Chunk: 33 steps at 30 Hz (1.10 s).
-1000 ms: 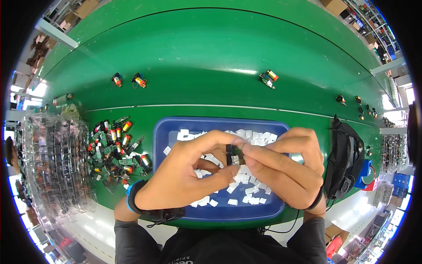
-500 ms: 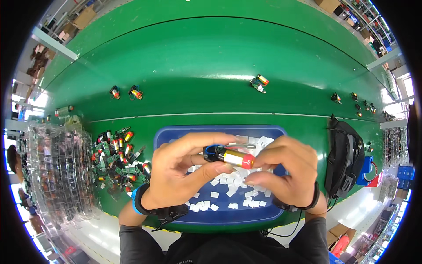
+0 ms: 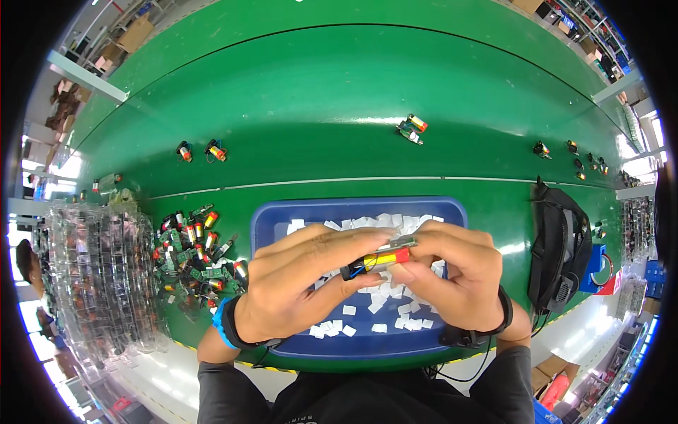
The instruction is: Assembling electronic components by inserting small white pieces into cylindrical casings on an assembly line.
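Note:
Between my two hands is a small cylindrical battery [image 3: 385,260], yellow and silver with a red end and a black end, wired to a small circuit board [image 3: 401,243] along its far side. My left hand [image 3: 293,279] grips the black end and the board's edge between thumb and fingers. At the red end, my right hand [image 3: 459,272] pinches the battery and board. Both hands are above a blue plastic tray [image 3: 296,207], in which many small white square pieces [image 3: 379,328] lie loose. My fingers partly hide the board.
A heap of similar battery-and-board assemblies [image 3: 201,247] lies left of the tray, beside stacked clear plastic trays [image 3: 99,275]. More assemblies [image 3: 412,128] are scattered farther back on the green table [image 3: 318,85]. To the right rests a black bag [image 3: 558,247] near a blue object [image 3: 593,267].
The battery has turned in my hands, and its board now shows along the far side. My right fingers have closed in onto the red end and board.

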Available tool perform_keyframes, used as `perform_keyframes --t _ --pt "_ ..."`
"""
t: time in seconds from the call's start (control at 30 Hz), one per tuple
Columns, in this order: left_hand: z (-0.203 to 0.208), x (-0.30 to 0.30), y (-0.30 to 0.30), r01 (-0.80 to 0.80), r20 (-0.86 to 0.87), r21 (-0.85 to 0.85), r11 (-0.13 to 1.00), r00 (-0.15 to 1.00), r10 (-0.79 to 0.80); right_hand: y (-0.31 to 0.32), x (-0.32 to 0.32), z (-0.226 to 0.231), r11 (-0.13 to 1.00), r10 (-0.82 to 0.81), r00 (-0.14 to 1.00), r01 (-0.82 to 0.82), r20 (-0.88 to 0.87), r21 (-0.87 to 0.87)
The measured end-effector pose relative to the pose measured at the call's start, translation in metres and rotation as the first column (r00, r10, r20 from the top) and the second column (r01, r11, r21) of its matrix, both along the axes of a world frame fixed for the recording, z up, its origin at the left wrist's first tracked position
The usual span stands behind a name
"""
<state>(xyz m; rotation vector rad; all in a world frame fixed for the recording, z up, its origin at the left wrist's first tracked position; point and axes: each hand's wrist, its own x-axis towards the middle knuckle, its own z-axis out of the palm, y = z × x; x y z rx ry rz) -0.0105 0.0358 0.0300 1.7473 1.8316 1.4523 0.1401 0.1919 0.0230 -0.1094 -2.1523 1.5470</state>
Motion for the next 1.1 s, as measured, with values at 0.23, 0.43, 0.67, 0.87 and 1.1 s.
perform_keyframes --t 0.23,0.43,0.67,0.87,1.1 --pt "-0.004 0.002 0.006 -0.136 -0.039 -0.056 0.989 0.99 0.134 0.003 -0.004 -0.005 0.98 0.059 0.975 -0.016 0.213 -0.197" --pt "-0.001 -0.034 0.025 -0.145 0.184 -0.33 0.933 0.959 0.214 0.047 -0.038 0.0 0.981 0.057 0.942 -0.115 0.331 0.158" --pt "-0.086 -0.178 0.041 -0.315 -0.33 -0.659 0.683 0.937 0.114 0.128 -0.102 -0.067 0.718 -0.335 0.852 -0.045 0.402 0.695" --pt "-0.061 -0.131 0.029 -0.475 -0.422 -0.281 0.834 0.842 0.337 0.126 -0.102 -0.098 0.79 -0.289 0.88 -0.003 0.377 0.613" --pt "0.002 -0.051 0.0 0.15 0.271 -0.528 0.836 0.963 -0.001 0.046 -0.069 -0.001 0.877 -0.178 0.966 0.068 0.19 0.476"
